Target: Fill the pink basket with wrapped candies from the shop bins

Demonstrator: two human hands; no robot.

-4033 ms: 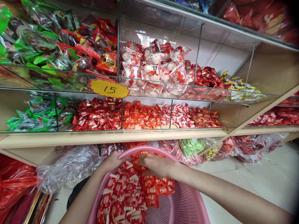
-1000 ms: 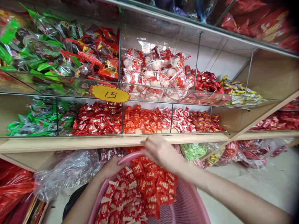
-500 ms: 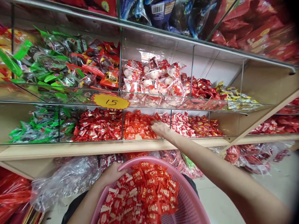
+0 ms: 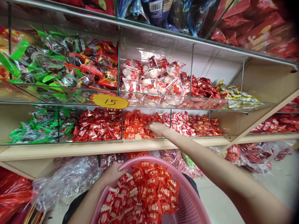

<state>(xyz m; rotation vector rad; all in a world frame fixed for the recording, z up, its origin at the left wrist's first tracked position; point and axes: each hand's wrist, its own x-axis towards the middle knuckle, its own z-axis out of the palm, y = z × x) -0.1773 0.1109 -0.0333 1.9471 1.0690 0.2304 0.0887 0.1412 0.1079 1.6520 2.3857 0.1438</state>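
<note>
My left hand [image 4: 115, 173] is closed round the upper left rim of a pink plastic basket [image 4: 196, 199]. In the basket lie red-and-white wrapped candies [image 4: 118, 203] on the left and orange-red wrapped candies [image 4: 155, 189] on the right. Above it, my right hand [image 4: 157, 128] reaches into a lower shelf compartment, palm down, fingers stretched out to the left over loose orange-red candies [image 4: 134, 123]. Its fingertips are at the candies; their undersides are hidden. Red-and-white candies [image 4: 181, 121] fill the section just right of that hand.
Glass dividers and a glass front bound the shelf sections, above a wooden shelf edge [image 4: 93, 151]. A yellow price tag [image 4: 110, 100] reading 15 hangs above. Green-wrapped packets [image 4: 30, 129] lie far left. Plastic bags [image 4: 66, 179] of goods sit on the floor below.
My right hand has shifted slightly left and its fingers look flatter over the orange-red candies. My left hand and the basket have stayed in place.
</note>
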